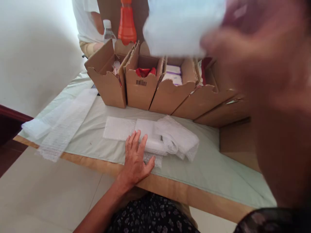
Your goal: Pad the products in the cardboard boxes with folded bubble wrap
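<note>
My left hand [137, 158] lies with fingers spread at the table's front edge, its fingertips touching pieces of bubble wrap [178, 134]. These pieces overlap, partly flat and partly curled into a loop. High at the upper right, close to the camera, my right hand [240, 55] is blurred. Between its thumb and fingers it grips a white wrapped packet [182, 27], which hangs above the row of boxes. Whatever is inside the packet cannot be made out.
Open cardboard boxes [142, 90] stand in a row along the back, with red and white packs inside. Behind them are an orange-red bottle [127, 26] and a clear bottle [108, 32]. Long bubble wrap strips [70, 119] overhang the table edge at left. A person [87, 22] is behind.
</note>
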Demonstrator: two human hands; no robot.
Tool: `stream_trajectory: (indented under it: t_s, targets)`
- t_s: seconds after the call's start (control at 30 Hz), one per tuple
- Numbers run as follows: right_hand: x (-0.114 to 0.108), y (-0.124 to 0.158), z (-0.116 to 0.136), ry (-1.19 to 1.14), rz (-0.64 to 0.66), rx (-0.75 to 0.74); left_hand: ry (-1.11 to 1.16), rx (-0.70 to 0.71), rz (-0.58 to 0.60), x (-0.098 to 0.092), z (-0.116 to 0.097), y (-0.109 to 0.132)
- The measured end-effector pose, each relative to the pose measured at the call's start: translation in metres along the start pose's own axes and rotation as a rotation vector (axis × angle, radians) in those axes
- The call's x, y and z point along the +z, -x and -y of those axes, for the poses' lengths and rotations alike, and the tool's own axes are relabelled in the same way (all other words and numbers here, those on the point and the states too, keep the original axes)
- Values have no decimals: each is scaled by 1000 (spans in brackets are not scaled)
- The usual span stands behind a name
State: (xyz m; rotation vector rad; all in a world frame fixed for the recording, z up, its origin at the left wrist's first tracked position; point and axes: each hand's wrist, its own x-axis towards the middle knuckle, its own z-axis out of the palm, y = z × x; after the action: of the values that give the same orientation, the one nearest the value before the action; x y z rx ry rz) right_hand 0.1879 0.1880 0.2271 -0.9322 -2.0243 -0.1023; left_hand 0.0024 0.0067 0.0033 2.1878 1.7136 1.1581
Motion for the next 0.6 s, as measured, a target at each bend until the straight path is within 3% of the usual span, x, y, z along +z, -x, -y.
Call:
stream_trajectory:
  t_s: [0.07,0.17,0.23,0.3,0.4,0.47,0.53,0.6]
  targets:
    - [-10,50,8,109,19,-106,0,20,-31,0,-1,1]
    - [8,122,-4,178,208,-224,-3,79,-118,-12,0,-1]
    - [25,154,-18,102,392,-203,-25,116,-196,-34,4,-13]
    - [37,169,-28,13,485,-139,-87,144,-290,-68,12,-39]
    - [45,177,-31,-85,516,-57,-223,186,-421,-123,28,-112]
    - [49,182,-29,-132,518,-27,-251,150,-400,-148,43,-177]
    - [54,191,-27,-159,491,-6,-246,-19,-295,-157,61,-243]
    - [59,202,-27,-167,455,0,-260,-152,-116,-149,79,-298]
